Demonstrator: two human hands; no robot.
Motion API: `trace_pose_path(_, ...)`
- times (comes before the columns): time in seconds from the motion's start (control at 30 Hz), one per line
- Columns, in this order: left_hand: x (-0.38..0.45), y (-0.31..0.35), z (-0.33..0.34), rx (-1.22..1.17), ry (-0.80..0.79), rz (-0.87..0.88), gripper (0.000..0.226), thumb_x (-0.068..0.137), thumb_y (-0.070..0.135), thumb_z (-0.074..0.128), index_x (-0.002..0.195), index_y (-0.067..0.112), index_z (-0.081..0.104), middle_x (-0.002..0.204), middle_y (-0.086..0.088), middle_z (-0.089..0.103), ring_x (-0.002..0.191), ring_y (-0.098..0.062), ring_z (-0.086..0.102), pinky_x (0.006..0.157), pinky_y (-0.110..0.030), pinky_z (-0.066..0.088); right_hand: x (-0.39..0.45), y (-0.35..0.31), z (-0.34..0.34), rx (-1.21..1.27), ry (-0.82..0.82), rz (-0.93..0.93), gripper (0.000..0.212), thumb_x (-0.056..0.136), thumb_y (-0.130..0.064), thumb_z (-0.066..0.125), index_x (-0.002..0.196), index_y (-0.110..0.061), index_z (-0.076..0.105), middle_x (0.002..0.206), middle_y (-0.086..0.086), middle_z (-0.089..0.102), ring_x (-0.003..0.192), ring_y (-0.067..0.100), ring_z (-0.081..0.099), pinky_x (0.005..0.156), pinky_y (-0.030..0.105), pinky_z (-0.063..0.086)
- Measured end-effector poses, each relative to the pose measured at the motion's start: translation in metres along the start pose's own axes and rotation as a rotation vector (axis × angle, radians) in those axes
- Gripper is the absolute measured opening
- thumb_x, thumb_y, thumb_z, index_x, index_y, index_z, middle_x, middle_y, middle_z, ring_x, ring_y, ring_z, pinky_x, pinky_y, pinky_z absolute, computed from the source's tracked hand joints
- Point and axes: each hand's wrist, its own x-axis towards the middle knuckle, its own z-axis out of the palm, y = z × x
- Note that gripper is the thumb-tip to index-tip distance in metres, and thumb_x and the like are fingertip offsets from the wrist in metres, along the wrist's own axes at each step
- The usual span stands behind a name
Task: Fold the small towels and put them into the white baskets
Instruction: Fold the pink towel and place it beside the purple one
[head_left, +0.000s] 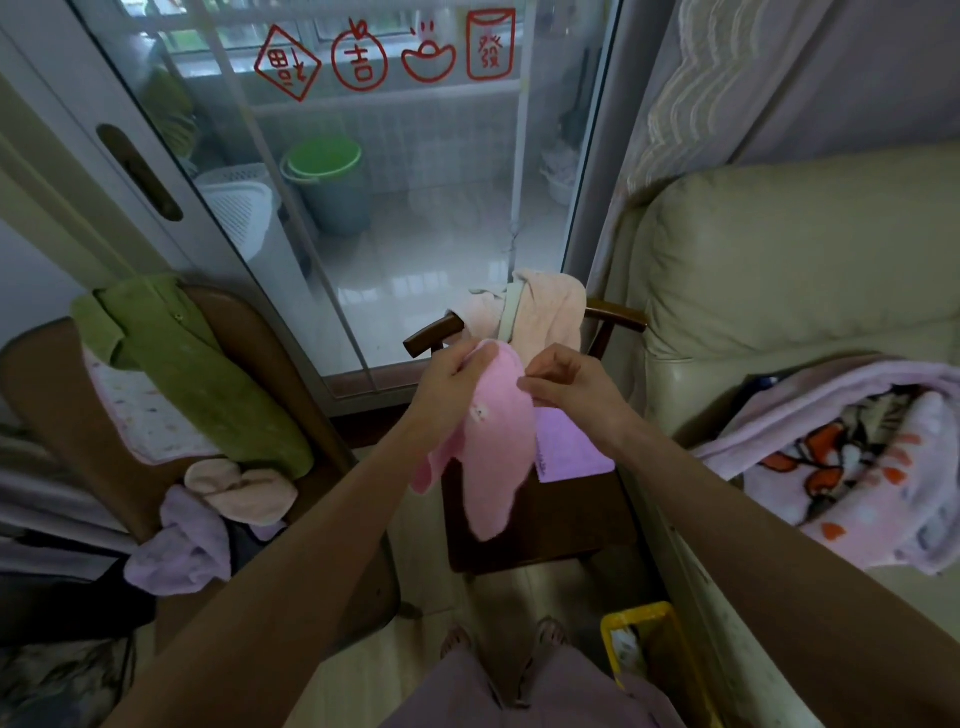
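Both hands pinch pink towel (493, 447) | over wooden chair (545, 525) | glass door (415, 208) behind

1. Your only visible light source is daylight through the glass door (363, 182); the room on your side stays dim.
2. Glare: pale reflections lie on the balcony floor tiles (415, 291) behind the glass, and the pane itself looks hazy.
3. Your forearms read dark and underexposed; the lower left corner falls into deep shadow.
4. Wide-angle distortion: the door frame (78, 130) leans and bows toward the edges, and the sofa (805, 260) bulges at right.
5. Sharpness is soft overall; the pink towel (493, 441) shows slight blur, and detail smears at the frame borders.
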Motion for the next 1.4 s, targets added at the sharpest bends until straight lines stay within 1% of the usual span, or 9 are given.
trace_pose_path(0.1,-0.001,0.006,-0.005,-0.087,0.069,-0.004,0.02,0.101,0.034,0.044,0.096,0.03,0.063,0.086,0.012,0.06,0.075,0.009,0.058,0.063,-0.004,0.043,-0.006,0.007,0.003,-0.025,-0.072,0.025,0.013,0.084,-0.001,0.068,0.094,0.006,0.062,0.083,0.001,0.066,0.079,0.007,0.065,0.074,0.015,0.052)
trace_pose_path(0.2,0.003,0.011,-0.009,-0.125,0.07,-0.02,0.02,0.1,0.038,0.043,0.098,0.033,0.063,0.094,0.006,0.062,0.081,0.009,0.057,0.066,-0.008,0.042,-0.008,0.009,0.006,-0.019,-0.144,0.06,0.018,0.087,-0.006,0.066,0.1,0.006,0.064,0.092,0.003,0.068,0.085,0.006,0.066,0.075,0.016,0.051)
trace_pose_path(0.37,0.007,0.01,-0.013,-0.167,0.076,-0.045,0.018,0.098,0.039,0.048,0.092,0.04,0.065,0.092,0.018,0.064,0.083,0.01,0.057,0.072,-0.014,0.04,-0.005,0.002,0.011,0.015,-0.219,0.08,0.027,0.089,-0.012,0.063,0.114,-0.002,0.068,0.129,0.003,0.061,0.117,0.025,0.057,0.101,0.042,0.047)
trace_pose_path(0.53,0.01,0.008,-0.015,-0.169,0.049,-0.073,0.017,0.096,0.028,0.054,0.086,0.022,0.066,0.083,0.003,0.063,0.08,-0.006,0.059,0.078,-0.017,0.048,-0.003,-0.004,0.012,-0.054,-0.248,0.099,0.027,0.091,-0.014,0.061,0.111,0.003,0.067,0.11,0.017,0.069,0.103,0.031,0.065,0.098,0.046,0.05)
trace_pose_path(0.67,0.006,0.008,-0.021,-0.122,0.092,-0.087,0.014,0.086,0.037,0.064,0.078,0.045,0.071,0.078,0.02,0.069,0.072,0.006,0.063,0.061,-0.011,0.047,-0.002,-0.004,0.014,-0.088,-0.213,0.087,0.023,0.089,-0.015,0.064,0.1,0.005,0.069,0.097,0.019,0.07,0.092,0.029,0.068,0.084,0.036,0.055)
trace_pose_path(0.9,0.006,-0.009,-0.034,0.057,0.032,-0.083,0.011,0.086,0.028,0.069,0.079,0.035,0.063,0.065,0.022,0.066,0.064,0.013,0.061,0.052,0.0,0.041,-0.001,0.001,0.003,-0.222,-0.155,0.06,0.021,0.088,-0.013,0.067,0.098,0.005,0.072,0.098,0.025,0.068,0.096,0.039,0.063,0.09,0.045,0.051)
trace_pose_path(1.07,0.013,-0.017,-0.036,0.364,0.026,0.031,0.018,0.091,0.03,0.06,0.093,0.014,0.069,0.091,-0.008,0.07,0.082,-0.014,0.061,0.074,-0.02,0.046,0.002,0.006,-0.004,-0.326,-0.17,0.034,0.022,0.091,-0.018,0.064,0.096,0.002,0.074,0.095,0.026,0.067,0.078,0.032,0.06,0.075,0.032,0.051)
trace_pose_path(1.23,0.014,-0.01,-0.026,0.743,-0.093,0.184,0.028,0.096,0.018,0.049,0.121,0.017,0.062,0.115,-0.008,0.066,0.105,-0.026,0.06,0.092,-0.035,0.046,0.008,0.006,-0.008,-0.389,-0.05,-0.057,0.021,0.087,-0.018,0.069,0.083,0.002,0.075,0.076,0.024,0.067,0.059,0.018,0.054,0.058,0.016,0.042)
trace_pose_path(1.4,0.017,0.003,-0.014,0.676,-0.235,0.198,0.02,0.094,0.006,0.05,0.104,0.018,0.064,0.096,-0.004,0.065,0.083,-0.019,0.062,0.078,-0.04,0.054,0.01,0.0,-0.009,-0.486,-0.087,-0.096,0.017,0.087,-0.019,0.069,0.089,-0.003,0.076,0.078,0.012,0.07,0.063,0.011,0.058,0.062,0.014,0.045)
